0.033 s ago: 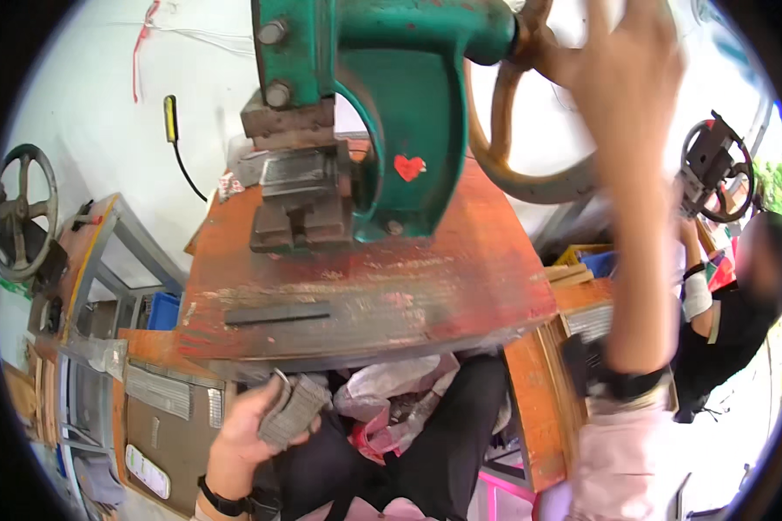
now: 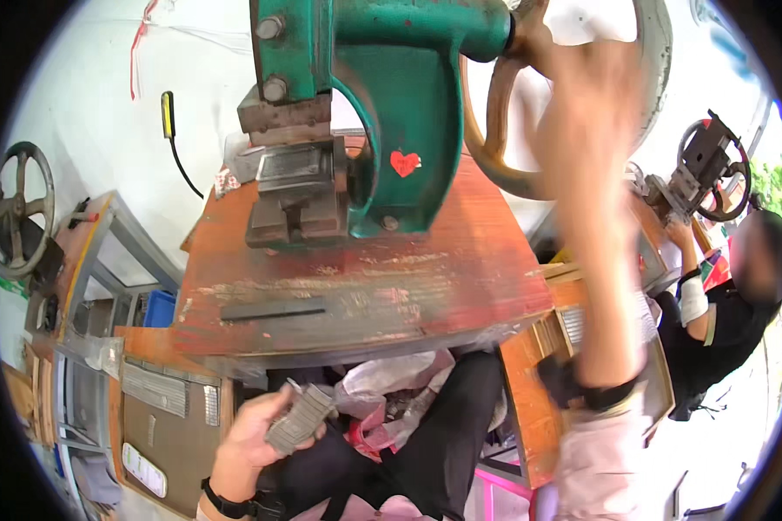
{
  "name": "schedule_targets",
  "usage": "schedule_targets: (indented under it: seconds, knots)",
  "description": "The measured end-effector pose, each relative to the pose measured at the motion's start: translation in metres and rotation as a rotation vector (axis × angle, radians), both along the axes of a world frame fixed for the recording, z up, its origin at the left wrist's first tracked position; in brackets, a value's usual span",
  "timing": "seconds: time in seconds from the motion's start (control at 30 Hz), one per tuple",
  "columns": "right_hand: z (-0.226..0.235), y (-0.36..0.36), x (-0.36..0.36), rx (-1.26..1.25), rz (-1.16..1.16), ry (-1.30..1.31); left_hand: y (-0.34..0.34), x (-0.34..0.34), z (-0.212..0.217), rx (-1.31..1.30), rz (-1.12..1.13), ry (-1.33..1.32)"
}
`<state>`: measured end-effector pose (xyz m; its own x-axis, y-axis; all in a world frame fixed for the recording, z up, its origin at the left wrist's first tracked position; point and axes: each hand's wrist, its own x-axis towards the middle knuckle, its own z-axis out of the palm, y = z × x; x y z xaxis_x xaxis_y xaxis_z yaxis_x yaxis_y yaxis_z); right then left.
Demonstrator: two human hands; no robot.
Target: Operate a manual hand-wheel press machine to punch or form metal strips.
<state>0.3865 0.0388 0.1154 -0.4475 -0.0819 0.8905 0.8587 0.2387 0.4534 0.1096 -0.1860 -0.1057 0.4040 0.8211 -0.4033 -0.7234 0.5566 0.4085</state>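
My left hand (image 2: 250, 436) is closed round a stack of thin grey metal pieces (image 2: 301, 418), held low over my lap. A narrow metal tip sticks up beside the thumb. My right hand (image 2: 586, 113) is smeared by motion in front of the handwheel (image 2: 498, 108) of a green hand press (image 2: 417, 113). Whether it touches the wheel does not show. Below the press's ram (image 2: 285, 117) sits a metal die block (image 2: 297, 167), its top partly shiny. On the wooden bench (image 2: 382, 291) lies a flat dark bar (image 2: 274, 309).
To the left, a tray (image 2: 161, 443) holds rows of metal strips (image 2: 155, 389) and a phone (image 2: 144, 469). A plastic bag (image 2: 391, 378) hangs between my knees. At the right a co-worker (image 2: 721, 321) reaches toward another press (image 2: 704, 169). A second handwheel (image 2: 22, 208) stands far left.
My right hand and forearm have swung left and slightly down across the handwheel. The stack in my left hand has tilted a little and shifted slightly right.
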Motion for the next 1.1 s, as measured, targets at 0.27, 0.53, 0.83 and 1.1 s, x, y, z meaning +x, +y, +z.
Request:
schedule_targets:
  seconds: [0.27,0.53,0.83,1.1]
  knots:
    - [-0.237,-0.022,-0.015,-1.007,0.322,0.321,0.040,0.076,-0.157,-0.211,-0.138,-0.073]
    - [-0.233,-0.026,-0.019,-1.144,0.252,0.301,0.024,0.105,-0.197,-0.298,-0.175,0.165]
    - [-0.227,-0.032,-0.021,-1.190,0.269,0.316,-0.066,-0.110,-0.138,-0.086,0.593,1.751]
    - [-0.226,-0.029,-0.025,-1.232,0.222,0.344,-0.086,-0.174,-0.173,-0.267,0.178,1.925]
